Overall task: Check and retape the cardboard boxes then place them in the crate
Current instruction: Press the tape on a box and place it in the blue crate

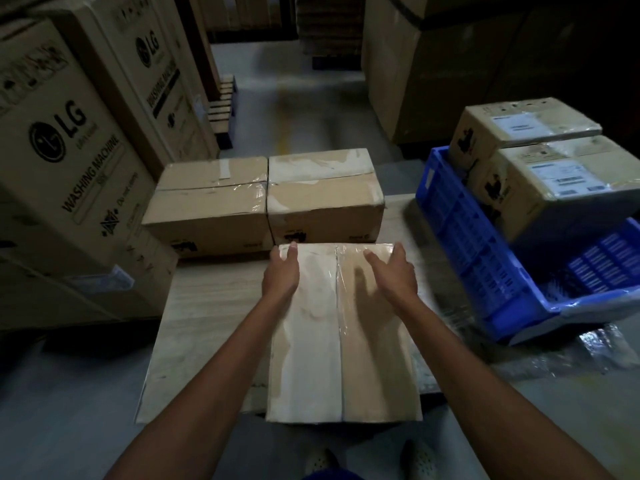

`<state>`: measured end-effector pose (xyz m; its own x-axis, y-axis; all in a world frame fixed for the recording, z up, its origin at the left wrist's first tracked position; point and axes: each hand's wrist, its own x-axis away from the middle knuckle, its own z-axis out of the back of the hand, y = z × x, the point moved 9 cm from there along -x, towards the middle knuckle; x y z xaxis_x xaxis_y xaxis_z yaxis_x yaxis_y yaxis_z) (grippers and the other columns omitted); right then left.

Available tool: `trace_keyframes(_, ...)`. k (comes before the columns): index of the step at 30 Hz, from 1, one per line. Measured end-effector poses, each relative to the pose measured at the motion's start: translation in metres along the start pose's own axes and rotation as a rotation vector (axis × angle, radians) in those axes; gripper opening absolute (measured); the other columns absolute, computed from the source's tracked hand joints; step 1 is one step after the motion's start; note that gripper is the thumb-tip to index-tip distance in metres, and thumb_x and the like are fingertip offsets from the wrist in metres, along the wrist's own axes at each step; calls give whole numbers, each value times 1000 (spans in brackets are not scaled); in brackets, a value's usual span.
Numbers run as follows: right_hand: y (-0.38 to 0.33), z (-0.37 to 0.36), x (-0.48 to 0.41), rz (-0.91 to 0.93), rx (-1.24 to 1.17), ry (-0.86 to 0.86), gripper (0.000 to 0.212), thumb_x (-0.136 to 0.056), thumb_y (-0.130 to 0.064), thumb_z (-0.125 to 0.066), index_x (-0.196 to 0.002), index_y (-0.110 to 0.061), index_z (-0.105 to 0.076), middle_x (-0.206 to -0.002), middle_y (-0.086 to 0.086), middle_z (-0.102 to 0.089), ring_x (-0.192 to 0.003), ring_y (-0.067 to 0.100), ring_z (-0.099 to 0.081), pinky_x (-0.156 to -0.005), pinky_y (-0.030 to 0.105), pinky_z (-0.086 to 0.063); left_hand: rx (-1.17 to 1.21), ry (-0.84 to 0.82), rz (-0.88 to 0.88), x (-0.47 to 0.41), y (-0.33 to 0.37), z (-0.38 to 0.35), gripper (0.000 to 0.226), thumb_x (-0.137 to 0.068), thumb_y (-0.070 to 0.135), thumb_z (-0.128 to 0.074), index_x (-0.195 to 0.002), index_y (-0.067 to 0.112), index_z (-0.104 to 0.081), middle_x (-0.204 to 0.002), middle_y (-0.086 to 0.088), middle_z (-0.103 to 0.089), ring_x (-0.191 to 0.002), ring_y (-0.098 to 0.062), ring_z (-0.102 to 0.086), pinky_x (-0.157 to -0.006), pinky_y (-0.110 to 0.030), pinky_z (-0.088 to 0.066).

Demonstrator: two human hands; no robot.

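Note:
A cardboard box (343, 358) lies in front of me on a low wooden board (207, 327), its top covered in clear tape with a seam down the middle. My left hand (282, 273) rests flat on the box's far left part, fingers reaching the far edge. My right hand (393, 271) lies on the far right part, fingers straight and spread. Two more taped boxes, one (211, 202) on the left and one (323, 192) on the right, stand side by side just beyond. A blue crate (474, 244) at the right holds two labelled boxes, the nearer (561, 181) and the farther (523, 124).
Tall washing-machine cartons (69, 161) stand close on the left. Large cartons (450, 64) rise at the back right. A grey floor aisle (294, 109) runs away ahead between them, with a wooden pallet (223, 105) at its left. Crumpled clear plastic (588, 344) lies under the crate.

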<state>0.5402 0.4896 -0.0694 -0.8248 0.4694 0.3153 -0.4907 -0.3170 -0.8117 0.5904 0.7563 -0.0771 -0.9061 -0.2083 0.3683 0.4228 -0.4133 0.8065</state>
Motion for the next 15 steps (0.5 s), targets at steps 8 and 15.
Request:
trace_keyframes(8,-54,62,40,159,-139,166,54,-94,-67,-46,-137,-34,-42,-135,9,-44,-113,25,-55,-90,44,-50,168,103,-200,47,57,49,55,-101,63,-27,-125,25,-59,-121,-1,-64,-114,-25,-59,-100,-42,-46)
trace_keyframes(15,-56,84,64,179,-271,280,37,-98,-48,-55,-122,-21,-46,-125,7,-52,-103,19,-57,-74,32,-49,174,242,-396,92,74,74,23,-103,32,-50,-121,18,-54,-109,4,-59,-95,-15,-56,-63,-15,-37)
